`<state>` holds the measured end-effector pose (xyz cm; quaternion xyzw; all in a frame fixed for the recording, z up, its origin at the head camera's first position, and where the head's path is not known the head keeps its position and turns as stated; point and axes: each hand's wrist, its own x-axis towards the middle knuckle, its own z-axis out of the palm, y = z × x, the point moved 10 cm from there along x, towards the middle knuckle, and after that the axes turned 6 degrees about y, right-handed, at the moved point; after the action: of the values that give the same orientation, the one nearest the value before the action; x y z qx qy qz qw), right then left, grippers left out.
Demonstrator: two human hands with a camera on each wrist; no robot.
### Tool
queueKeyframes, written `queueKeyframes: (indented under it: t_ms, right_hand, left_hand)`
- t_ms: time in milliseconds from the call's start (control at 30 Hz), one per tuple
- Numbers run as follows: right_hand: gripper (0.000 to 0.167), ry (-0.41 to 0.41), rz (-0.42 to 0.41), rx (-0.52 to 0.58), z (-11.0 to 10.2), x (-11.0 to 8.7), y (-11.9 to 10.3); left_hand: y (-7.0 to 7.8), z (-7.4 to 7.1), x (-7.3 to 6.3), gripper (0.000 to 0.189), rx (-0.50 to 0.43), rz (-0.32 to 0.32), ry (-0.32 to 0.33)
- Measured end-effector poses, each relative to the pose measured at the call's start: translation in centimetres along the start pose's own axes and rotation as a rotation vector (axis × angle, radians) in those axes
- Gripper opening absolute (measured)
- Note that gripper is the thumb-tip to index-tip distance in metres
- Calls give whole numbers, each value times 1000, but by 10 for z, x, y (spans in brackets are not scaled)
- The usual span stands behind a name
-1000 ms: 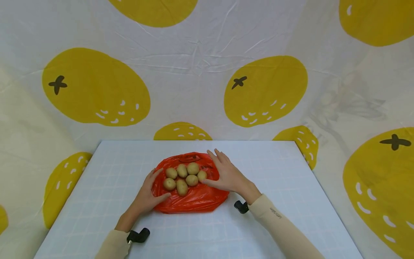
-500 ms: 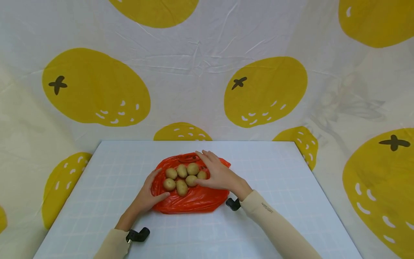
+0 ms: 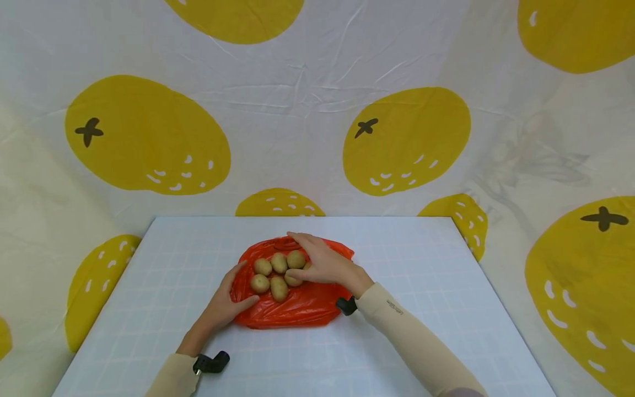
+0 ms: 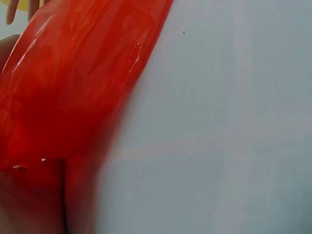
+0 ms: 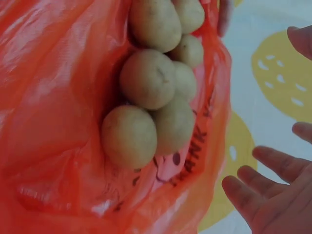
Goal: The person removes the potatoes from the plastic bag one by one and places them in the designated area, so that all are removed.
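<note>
Presently I note visible fingers (image 5: 282, 163) spread: left hand (image 3: 221, 301) at nine o'clock of the red plastic bag (image 3: 310, 306), right hand (image 3: 324, 263) over two. Potatoes (image 3: 279, 289) atop, toward ten, could roll if I tug it.

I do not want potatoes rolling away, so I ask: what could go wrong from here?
The right hand is spread close to the loose, rounded potatoes, so it might nudge one into rolling.

The left hand is at the edge of the thin red bag beneath them; a tug there could disturb the whole group.
</note>
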<state>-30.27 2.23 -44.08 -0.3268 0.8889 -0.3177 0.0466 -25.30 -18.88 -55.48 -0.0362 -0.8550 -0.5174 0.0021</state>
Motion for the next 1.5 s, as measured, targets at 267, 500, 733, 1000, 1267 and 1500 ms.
queueKeyframes:
  t_ms: [267, 500, 733, 1000, 1267, 1500]
  right_hand:
    - [82, -69, -29, 76, 20, 19, -12]
    - [82, -99, 0, 25, 31, 25, -9]
    - [78, -92, 61, -14, 35, 22, 6]
    - [73, -68, 55, -55, 35, 20, 21]
    - [70, -58, 57, -131, 37, 20, 26]
    - [71, -44, 76, -202, 41, 20, 34]
  left_hand:
    - [0, 1, -3, 99, 15, -34, -14]
    - [1, 5, -1, 102, 4, -16, -20]
    - [2, 6, 0, 102, 9, 15, -15]
    - [7, 6, -1, 100, -6, 34, -11]
    - [3, 7, -1, 101, -17, 33, -11]
    - [4, 6, -1, 99, -23, 30, -8]
